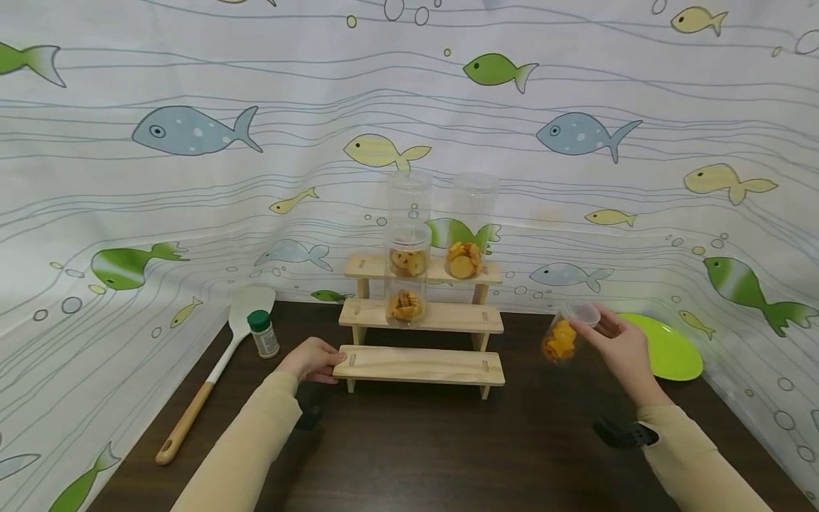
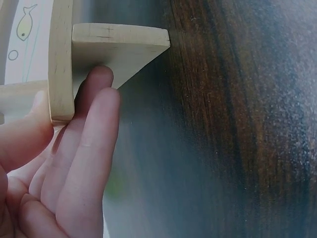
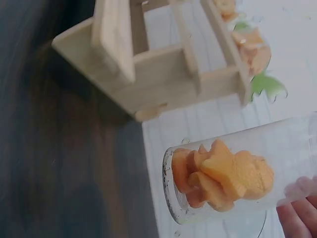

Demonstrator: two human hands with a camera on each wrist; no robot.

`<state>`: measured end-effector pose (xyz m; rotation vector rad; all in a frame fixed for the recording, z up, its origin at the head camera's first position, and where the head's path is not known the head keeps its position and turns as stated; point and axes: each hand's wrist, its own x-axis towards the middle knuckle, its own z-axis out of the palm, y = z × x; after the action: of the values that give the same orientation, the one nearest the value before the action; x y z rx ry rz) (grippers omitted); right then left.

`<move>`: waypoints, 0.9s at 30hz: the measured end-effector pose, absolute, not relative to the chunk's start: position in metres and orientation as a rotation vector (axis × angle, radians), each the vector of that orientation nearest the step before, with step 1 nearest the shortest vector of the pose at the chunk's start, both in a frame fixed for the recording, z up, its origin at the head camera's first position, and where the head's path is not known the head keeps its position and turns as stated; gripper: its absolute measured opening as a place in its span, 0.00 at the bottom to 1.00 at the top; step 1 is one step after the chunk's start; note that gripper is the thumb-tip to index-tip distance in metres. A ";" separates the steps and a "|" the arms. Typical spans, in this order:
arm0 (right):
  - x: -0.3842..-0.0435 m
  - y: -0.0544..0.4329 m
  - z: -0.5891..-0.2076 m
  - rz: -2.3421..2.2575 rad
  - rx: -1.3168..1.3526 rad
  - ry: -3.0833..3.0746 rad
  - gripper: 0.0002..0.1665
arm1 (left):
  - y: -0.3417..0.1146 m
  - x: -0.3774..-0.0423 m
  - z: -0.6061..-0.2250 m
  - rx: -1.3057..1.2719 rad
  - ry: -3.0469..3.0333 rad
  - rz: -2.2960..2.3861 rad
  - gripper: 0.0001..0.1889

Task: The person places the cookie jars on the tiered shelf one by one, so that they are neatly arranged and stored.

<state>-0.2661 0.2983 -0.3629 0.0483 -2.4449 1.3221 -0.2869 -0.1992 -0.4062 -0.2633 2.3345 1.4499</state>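
A three-tier wooden display stand (image 1: pixel 416 364) stands in the middle of the table. My left hand (image 1: pixel 312 361) grips the left end of its lowest board. In the left wrist view the thumb lies on the board's upper side and fingers (image 2: pixel 94 139) reach underneath, by the leg. To the right of the stand, my right hand (image 1: pixel 617 348) holds a clear jar (image 1: pixel 559 338) near its lidded end, tilted above the table. Orange, chunky snacks (image 3: pixel 223 173) are gathered at the jar's bottom in the right wrist view.
One clear jar (image 1: pixel 406 306) of small cookies stands on the middle tier, others with cookies (image 1: pixel 408 262) and round crackers (image 1: pixel 465 262) on the top tier. A green plate (image 1: pixel 672 350) lies at right. A green-capped shaker (image 1: pixel 264 334) and a white spatula (image 1: pixel 220 366) lie left.
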 end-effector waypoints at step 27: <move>-0.310 0.210 -0.318 1.466 0.355 -2.319 0.34 | -0.200 -0.287 -0.409 -0.275 2.338 1.462 0.20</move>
<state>-0.3098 0.2095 -0.3181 0.3546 -2.3188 1.4661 -0.2871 -0.1996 -0.4088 -0.2748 2.3376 1.4623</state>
